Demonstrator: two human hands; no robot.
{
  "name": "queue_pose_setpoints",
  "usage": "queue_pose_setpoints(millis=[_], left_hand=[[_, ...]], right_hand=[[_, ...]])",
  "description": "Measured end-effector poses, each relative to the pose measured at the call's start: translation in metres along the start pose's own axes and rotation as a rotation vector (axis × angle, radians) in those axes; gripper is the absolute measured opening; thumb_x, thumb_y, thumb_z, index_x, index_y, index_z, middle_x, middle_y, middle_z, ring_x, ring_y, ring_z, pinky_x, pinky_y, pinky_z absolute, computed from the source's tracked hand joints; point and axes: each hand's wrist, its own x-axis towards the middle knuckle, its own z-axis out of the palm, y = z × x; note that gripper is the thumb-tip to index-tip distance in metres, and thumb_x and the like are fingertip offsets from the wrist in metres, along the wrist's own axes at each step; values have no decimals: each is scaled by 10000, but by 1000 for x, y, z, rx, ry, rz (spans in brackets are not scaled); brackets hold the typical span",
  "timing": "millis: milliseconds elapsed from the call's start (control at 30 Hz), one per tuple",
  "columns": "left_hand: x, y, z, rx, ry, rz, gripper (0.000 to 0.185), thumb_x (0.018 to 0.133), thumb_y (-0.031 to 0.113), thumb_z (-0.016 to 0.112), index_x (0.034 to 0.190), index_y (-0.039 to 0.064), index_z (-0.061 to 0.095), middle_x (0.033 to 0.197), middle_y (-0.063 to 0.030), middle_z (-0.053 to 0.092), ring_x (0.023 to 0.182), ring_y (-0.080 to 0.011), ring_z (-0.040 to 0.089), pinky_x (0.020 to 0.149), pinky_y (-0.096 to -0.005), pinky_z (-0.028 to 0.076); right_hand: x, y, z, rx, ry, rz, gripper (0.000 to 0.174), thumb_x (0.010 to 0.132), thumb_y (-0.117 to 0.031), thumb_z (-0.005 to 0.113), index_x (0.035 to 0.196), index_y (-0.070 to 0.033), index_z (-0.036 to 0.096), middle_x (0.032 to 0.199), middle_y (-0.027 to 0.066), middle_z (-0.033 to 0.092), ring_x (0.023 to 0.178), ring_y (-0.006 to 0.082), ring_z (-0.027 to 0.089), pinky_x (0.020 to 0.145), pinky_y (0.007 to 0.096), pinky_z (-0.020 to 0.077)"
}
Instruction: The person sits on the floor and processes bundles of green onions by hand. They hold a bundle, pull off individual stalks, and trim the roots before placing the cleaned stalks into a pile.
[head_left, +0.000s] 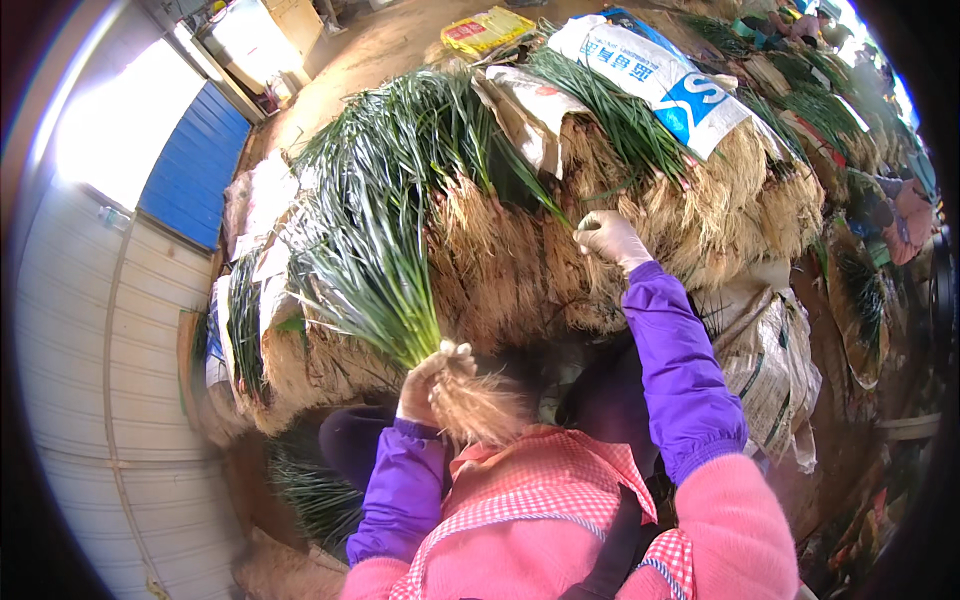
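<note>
My left hand (437, 382), in a pale thin glove, grips a bunch of long-leaved, chive-like green plants (397, 300). Its tan roots (476, 405) hang out of the fist towards my apron, and the leaves fan away from me. To the right, my gloved right hand (611, 236) is reached out over the heap, thumb and fingers pinched together. A single green stalk (551, 208) ends at those fingertips and appears held there. Beneath both hands lies a wide heap of the same plants (390, 135), with its matted roots (510, 262) facing me.
A white printed sack (637, 71) and a pale sack (525, 105) lie across the heap. Behind is a yellow bag (487, 31). A woven sack (772, 375) sits by my right side. More plants (311, 480) lie low left. Several people (904, 217) are at the far right.
</note>
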Motion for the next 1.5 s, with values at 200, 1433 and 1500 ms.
queue_pose_setpoints(millis=[200, 1433, 1500], left_hand=[[17, -32, -22, -12, -46, -51, 222, 880, 81, 664, 1086, 60, 583, 1288, -141, 572, 1144, -275, 618, 993, -425, 514], [30, -72, -14, 326, 208, -121, 302, 906, 221, 637, 1118, 6, 638, 1081, -119, 685, 907, -219, 660, 839, -379, 557], [30, -74, 1, 389, 250, -71, 279, 908, 216, 641, 1098, 12, 649, 1054, -112, 697, 920, -207, 655, 836, -354, 548]], right_hand=[[-31, 19, 58, 1118, -356, 100, 244, 902, -114, 719, 1117, -6, 678, 1010, 76, 700, 709, 100, 634, 616, 225, 545], [-43, 60, 213, 242, 190, 134, 295, 931, -217, 540, 951, 46, 672, 725, 231, 655, 636, 330, 657, 538, 413, 487], [-28, 101, 238, -120, 403, -267, 241, 968, -151, 521, 967, 45, 663, 686, 120, 611, 623, 276, 577, 613, 396, 504]])
